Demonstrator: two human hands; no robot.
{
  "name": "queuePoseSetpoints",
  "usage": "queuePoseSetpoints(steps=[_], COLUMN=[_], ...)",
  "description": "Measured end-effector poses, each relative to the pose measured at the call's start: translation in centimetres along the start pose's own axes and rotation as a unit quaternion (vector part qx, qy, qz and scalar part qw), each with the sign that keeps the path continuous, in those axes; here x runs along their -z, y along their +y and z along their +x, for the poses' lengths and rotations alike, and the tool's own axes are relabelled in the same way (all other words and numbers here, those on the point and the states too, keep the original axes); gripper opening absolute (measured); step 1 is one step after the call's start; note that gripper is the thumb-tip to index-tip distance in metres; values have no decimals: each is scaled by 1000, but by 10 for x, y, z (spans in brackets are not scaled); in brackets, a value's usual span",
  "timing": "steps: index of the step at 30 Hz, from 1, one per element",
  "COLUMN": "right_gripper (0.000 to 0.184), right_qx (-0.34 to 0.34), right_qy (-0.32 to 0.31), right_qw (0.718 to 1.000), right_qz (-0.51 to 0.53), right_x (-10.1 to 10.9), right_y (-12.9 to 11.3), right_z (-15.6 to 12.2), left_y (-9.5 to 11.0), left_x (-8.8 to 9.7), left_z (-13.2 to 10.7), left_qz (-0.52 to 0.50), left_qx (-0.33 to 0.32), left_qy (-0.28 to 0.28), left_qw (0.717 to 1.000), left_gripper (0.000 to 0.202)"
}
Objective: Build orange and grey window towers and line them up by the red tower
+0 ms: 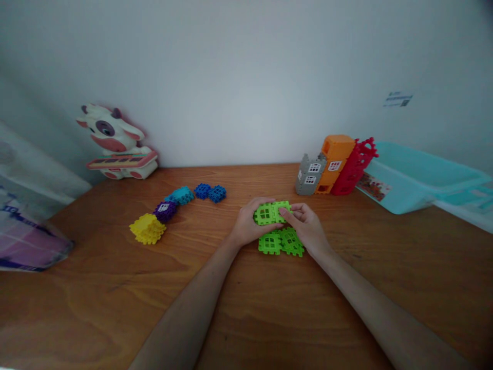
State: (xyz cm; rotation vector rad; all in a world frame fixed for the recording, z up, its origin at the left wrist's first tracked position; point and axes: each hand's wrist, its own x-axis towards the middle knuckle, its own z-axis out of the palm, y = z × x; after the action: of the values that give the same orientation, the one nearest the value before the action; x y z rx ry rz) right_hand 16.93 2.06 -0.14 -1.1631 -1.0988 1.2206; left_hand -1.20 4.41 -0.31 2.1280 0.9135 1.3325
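Between my two hands is a pair of light green interlocking building panels [265, 214], side by side, one with a window grid. My left hand [248, 222] grips the left panel, thumb along its lower edge and fingers over the top. With thumb and fingers closed, my right hand [307, 226] pinches the right panel at its outer end. Whether the two panels are fully locked together I cannot tell. Just below them on the wooden table lie more green panels [270, 243], one with a window grid and another slightly turned beside it.
Yellow panels [148, 229], a purple block [165, 210], a turquoise block [182, 195] and blue blocks [217, 193] lie left. A cow toy keyboard [123, 160] stands behind them. Right are a grey, orange and red panel building [335, 167] and a turquoise bin [408, 192]. A plastic bag [33, 241] sits far left.
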Motion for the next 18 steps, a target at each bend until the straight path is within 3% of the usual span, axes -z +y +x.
queuePoseSetpoints(steps=[4,9,15,18], right_gripper=[47,45,41,39], right_qx=[25,94,-19,-20], right_qy=[-18,54,-50,-55], right_qw=[999,992,998,997], right_qz=[-18,-65,45,56], right_x=[2,7,6,4], right_y=[-2,-4,-4,-3], right_z=[2,7,3,1], left_y=[2,-2,-5,-1], left_x=[1,1,0,0], left_z=[0,-2,-3,-2], left_qz=[-6,-30,-40,-25], left_qx=[21,52,34,15], left_qy=[6,24,5,-4], left_qw=[1000,998,999,1000], left_gripper=[55,54,54,52])
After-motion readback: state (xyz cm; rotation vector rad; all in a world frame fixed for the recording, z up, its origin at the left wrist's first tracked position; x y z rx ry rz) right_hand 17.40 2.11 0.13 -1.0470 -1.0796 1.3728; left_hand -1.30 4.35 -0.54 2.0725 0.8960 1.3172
